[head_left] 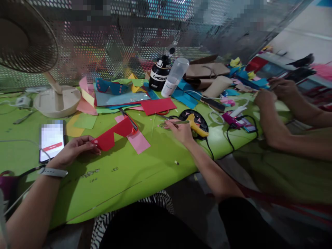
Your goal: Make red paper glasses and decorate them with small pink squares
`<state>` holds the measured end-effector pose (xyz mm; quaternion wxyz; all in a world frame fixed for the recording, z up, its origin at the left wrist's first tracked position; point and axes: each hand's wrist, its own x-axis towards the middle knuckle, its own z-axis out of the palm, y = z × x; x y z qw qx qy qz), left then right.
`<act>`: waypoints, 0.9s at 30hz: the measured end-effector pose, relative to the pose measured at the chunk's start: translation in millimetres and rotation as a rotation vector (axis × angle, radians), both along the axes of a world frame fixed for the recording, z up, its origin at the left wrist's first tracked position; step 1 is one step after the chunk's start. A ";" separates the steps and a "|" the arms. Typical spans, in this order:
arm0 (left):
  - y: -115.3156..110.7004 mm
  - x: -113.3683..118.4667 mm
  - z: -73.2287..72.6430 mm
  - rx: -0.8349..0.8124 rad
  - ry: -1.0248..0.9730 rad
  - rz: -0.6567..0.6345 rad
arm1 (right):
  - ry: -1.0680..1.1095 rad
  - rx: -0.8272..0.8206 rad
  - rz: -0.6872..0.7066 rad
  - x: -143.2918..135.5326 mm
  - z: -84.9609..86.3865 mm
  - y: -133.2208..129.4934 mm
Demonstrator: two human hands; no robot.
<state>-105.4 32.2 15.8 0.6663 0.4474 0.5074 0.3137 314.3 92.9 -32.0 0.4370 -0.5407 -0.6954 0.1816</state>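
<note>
At the left, my left hand pinches one end of a red paper cutout, notched along its lower edge like paper glasses. A small pale square shows on the cutout near my fingers. My right hand is closed round a slim dark tool; whether it is a pen or tweezers I cannot tell. Its tip is over the green table, beside thin pale strands. Just right of that hand, a yellow glue gun rests on a round black tray. Scissors and pink paper lie behind the cutout.
Teal paper glasses lie on stacked coloured paper at the back, near a black bottle and a clear bottle. A fan and phone stand left. Cables cross the right side, where another person's hands work.
</note>
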 end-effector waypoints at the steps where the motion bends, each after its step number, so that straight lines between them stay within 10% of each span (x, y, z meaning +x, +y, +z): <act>1: 0.2 -0.4 -0.4 0.004 0.001 -0.003 | 0.000 0.001 -0.013 0.2 -0.7 0.4; 11: -5.1 4.6 -1.0 -0.015 -0.024 -0.007 | 0.226 0.050 0.059 -32.1 31.5 -21.0; 18: -9.3 7.2 -3.9 0.049 -0.058 -0.072 | 0.161 0.041 0.525 -111.6 62.2 -45.2; 27: -9.0 5.9 -9.6 0.058 -0.114 -0.156 | -0.007 0.225 0.812 -157.9 52.4 -41.5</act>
